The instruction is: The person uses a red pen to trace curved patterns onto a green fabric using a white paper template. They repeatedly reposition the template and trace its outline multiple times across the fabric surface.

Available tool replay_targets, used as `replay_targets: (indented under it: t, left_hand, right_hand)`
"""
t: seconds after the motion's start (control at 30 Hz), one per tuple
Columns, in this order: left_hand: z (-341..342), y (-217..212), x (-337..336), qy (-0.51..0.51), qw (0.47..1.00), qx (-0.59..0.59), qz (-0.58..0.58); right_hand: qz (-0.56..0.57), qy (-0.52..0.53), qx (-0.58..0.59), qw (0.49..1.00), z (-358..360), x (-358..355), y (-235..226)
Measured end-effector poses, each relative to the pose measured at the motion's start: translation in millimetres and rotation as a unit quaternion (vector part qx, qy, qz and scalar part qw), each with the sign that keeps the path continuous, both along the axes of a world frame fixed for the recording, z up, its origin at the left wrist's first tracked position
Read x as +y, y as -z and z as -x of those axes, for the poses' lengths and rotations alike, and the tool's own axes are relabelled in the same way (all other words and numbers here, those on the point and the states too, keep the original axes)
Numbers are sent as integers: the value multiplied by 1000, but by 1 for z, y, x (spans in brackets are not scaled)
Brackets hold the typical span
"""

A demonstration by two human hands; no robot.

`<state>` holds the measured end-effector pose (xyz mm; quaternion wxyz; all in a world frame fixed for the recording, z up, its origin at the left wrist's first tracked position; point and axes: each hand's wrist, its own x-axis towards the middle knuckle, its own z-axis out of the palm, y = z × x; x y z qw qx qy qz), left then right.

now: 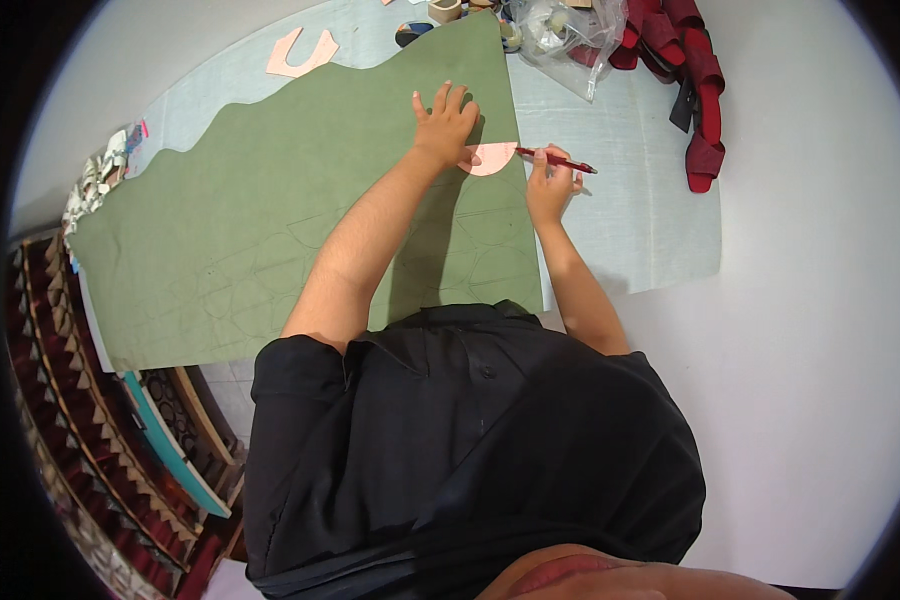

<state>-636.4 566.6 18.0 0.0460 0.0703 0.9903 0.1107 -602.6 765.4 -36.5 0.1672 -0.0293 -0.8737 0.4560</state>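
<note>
A large green sheet of material with a wavy far edge covers much of the table, and pattern outlines are drawn on its near part. At its right edge lies a small pale pink template with a rounded near side. My left hand rests with fingers spread on the green sheet, its thumb on the template's left end. In my right hand is a dark red pen, its tip at the template's upper right corner.
Another pink template, U-shaped, lies beyond the sheet. At the far right are red sandals and a clear plastic bag. A tape roll stands at the far edge, and a crumpled patterned cloth at the left. Shelves stand lower left.
</note>
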Motion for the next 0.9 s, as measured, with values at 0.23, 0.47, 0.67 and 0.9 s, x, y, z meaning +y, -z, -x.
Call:
replay_targets:
  t: [0.23,0.47,0.67,0.9]
  left_hand:
    - [1,0,1,5,1000,-3,5]
    - [1,2,3,4,1000,10,11]
    - [1,-1,5,0,1000,4,16]
    - [0,-6,7,1,999,-1,36]
  right_hand:
    - [-33,-94,35,994,-27,-8,-4]
    - [-58,-152,41,986,-31,-14,-13]
    - [-77,-188,52,978,-33,-15,-11]
    - [-126,-193,66,971,-35,-16,-7]
